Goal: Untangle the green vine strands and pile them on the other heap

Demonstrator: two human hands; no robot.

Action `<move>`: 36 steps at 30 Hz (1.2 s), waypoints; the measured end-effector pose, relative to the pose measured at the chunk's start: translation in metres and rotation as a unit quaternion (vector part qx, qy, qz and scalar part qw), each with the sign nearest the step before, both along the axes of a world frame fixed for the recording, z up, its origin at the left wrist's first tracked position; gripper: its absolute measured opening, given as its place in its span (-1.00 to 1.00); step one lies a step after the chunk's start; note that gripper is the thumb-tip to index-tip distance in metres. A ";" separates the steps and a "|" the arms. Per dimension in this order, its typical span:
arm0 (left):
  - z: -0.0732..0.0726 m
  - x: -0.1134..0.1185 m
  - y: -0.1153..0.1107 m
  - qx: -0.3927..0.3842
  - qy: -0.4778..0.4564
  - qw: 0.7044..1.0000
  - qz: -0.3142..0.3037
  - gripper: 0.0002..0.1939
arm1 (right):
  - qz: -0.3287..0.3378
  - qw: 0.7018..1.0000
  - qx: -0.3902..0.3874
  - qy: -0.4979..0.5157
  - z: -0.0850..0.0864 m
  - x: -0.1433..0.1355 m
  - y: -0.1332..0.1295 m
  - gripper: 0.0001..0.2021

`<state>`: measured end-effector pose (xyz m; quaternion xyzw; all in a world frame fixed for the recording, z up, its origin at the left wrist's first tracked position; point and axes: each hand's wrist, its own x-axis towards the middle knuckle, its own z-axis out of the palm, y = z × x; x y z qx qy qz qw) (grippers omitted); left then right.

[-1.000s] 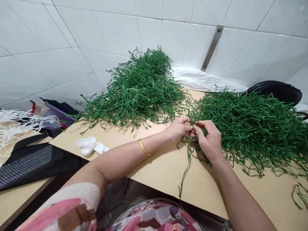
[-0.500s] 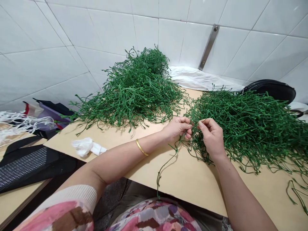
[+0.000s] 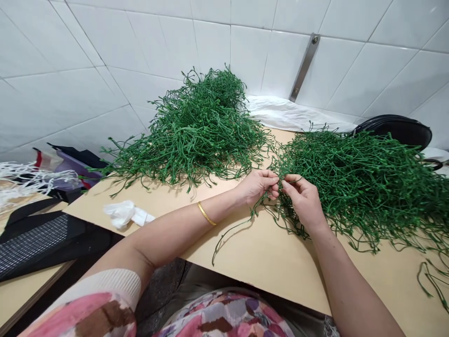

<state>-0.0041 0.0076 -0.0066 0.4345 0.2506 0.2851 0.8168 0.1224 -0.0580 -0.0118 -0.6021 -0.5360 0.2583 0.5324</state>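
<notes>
My left hand (image 3: 259,186) is closed in a pinch on a thin green plastic stem (image 3: 229,229). The stem's loose end trails down and to the left over the table. Close beside it, my right hand (image 3: 304,199) has thumb and forefinger pinched together near the same spot; the small piece between these fingertips is too fine to make out. Behind and to the right of the hands spreads a tangled pile of green stems (image 3: 365,182) with small knobby tips. Another heap of the same stems (image 3: 203,126) rises at the back left.
On the tan tabletop (image 3: 280,267) lies a crumpled white tissue (image 3: 128,214). A black round-edged case (image 3: 394,128) and a white cloth (image 3: 294,114) sit by the tiled wall. At the left are white strands (image 3: 38,180), a purple item (image 3: 72,168) and a black mesh item (image 3: 35,243).
My right hand has moved slightly left, nearer my left hand's fingertips. The stem's hanging end has swung left and up, from near the table's front edge.
</notes>
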 end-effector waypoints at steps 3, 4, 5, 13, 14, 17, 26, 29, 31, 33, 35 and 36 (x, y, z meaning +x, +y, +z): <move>0.000 0.001 -0.001 -0.009 -0.002 1.000 0.008 -0.86 | -0.032 0.999 0.014 -0.039 0.002 0.000 -0.002 -0.82; -0.001 0.001 -0.001 -0.011 -0.006 1.000 0.018 -0.86 | -0.042 0.997 0.022 -0.057 0.002 0.000 -0.003 -0.82; -0.002 0.002 0.000 -0.015 -0.011 0.999 0.032 -0.86 | -0.049 0.995 0.033 -0.075 0.002 0.000 -0.003 -0.83; -0.009 0.006 0.005 -0.045 -0.037 0.990 0.129 -0.83 | -0.001 0.948 0.139 -0.286 0.001 -0.006 -0.006 -0.85; -0.008 0.006 0.004 -0.044 -0.041 0.991 0.123 -0.82 | 0.001 0.944 0.149 -0.296 0.002 -0.006 -0.007 -0.86; -0.004 0.004 0.003 -0.037 -0.042 0.993 0.104 -0.81 | 0.015 0.941 0.161 -0.297 0.003 -0.006 -0.007 -0.84; 0.000 0.002 0.003 -0.037 -0.033 0.995 0.088 -0.79 | 0.055 0.948 0.143 -0.278 0.001 -0.007 -0.005 -0.75; -0.002 0.002 0.005 -0.041 -0.048 0.993 0.099 -0.78 | 0.058 0.941 0.151 -0.299 0.001 -0.009 -0.006 -0.84; -0.004 0.001 0.007 -0.044 -0.044 0.993 0.102 -0.79 | 0.056 0.931 0.162 -0.321 0.001 -0.009 -0.007 -0.82; -0.004 0.000 0.009 -0.047 -0.029 0.994 0.092 -0.79 | 0.048 0.924 0.169 -0.340 0.000 -0.008 -0.007 -0.81; -0.003 -0.001 0.011 -0.048 -0.029 0.995 0.078 -0.79 | 0.040 0.920 0.173 -0.350 -0.001 -0.007 -0.006 -0.78; -0.002 -0.001 0.011 -0.048 -0.037 0.995 0.074 -0.79 | 0.037 0.919 0.172 -0.352 -0.001 -0.006 -0.005 -0.77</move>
